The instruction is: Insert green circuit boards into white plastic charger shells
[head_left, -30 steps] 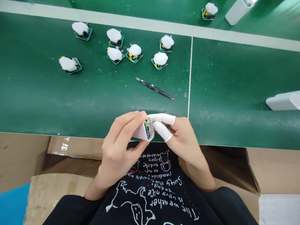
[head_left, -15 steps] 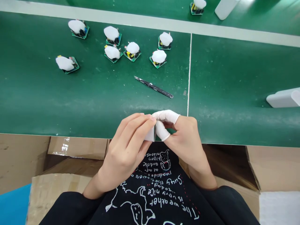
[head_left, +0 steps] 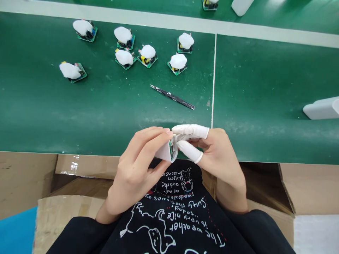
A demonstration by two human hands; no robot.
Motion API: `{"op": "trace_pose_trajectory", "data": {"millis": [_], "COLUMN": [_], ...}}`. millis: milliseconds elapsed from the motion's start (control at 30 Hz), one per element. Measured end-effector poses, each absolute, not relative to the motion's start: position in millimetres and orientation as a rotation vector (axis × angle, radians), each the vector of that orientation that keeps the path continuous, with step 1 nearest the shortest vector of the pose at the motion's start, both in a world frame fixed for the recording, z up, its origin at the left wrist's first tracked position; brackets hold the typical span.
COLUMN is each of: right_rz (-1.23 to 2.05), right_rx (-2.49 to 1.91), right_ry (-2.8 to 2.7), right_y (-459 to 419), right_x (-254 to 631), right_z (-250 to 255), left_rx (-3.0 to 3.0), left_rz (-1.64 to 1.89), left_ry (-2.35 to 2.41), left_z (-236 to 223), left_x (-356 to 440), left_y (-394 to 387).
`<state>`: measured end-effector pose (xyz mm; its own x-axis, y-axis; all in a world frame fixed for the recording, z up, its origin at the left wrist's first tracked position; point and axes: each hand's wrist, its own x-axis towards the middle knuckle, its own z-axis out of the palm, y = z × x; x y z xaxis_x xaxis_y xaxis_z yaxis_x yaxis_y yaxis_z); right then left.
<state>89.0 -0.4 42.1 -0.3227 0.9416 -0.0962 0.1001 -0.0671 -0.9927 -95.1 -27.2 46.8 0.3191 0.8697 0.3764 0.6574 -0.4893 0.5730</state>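
Observation:
My left hand [head_left: 140, 165] is wrapped round a white plastic housing [head_left: 163, 152], its open end turned to the right. Just inside that end shows the edge of a green circuit board [head_left: 171, 150]. My right hand [head_left: 212, 148] wears white finger cots on the thumb and fingers. Its fingertips press at the rim of the housing's open end, the thumb below the forefinger. How deep the board sits is hidden. Beyond the hands, black tweezers [head_left: 172, 96] lie on the green table.
Several small circuit boards topped with white filler, such as this board [head_left: 178, 63], stand across the green table mat [head_left: 106, 102]. A white housing [head_left: 324, 108] lies at the right, another white housing [head_left: 241, 6] at the far side. Cardboard boxes [head_left: 87, 167] are below the table edge.
My right hand's fingers have spread a little and the hand has shifted right. The housing's open end has turned more into view, showing the green board. The camera view has shifted slightly.

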Motion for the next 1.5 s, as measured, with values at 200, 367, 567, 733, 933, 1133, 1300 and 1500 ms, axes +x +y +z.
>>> {"op": "trace_pose_trajectory", "data": {"millis": [200,367,567,733,933,1133,1300,1500], "right_rz": [1.621,1.511,1.44,1.342,1.511,1.319,0.995,0.55], "right_rx": [-1.121,-1.119,-1.135,-1.159,-1.063,-1.152,-1.347,-1.793], "right_ry": [-1.572,-1.544,-1.357,-1.076,-0.514,-0.567,-0.864,-1.197], "right_y": [5,7,-8,-17,5,25,87,224], "right_x": [85,78,75,54,62,98,134,174], "right_z": [42,36,34,24,21,31,36,54], "left_rx": [2.341,2.234,1.977,2.171,2.167,2.195,2.185,2.171], "left_rz": [0.955,0.985,1.214,1.395,1.489,1.462,1.429,1.326], "left_ry": [1.23,1.29,1.301,1.416,1.193,1.352,1.432,1.35], "left_z": [42,36,24,20,23,0,-25,-41], "left_x": [-99,-102,-94,-76,-87,-114,-120,-121], "left_y": [-23,-17,-9,-5,2,9,12,17]}}
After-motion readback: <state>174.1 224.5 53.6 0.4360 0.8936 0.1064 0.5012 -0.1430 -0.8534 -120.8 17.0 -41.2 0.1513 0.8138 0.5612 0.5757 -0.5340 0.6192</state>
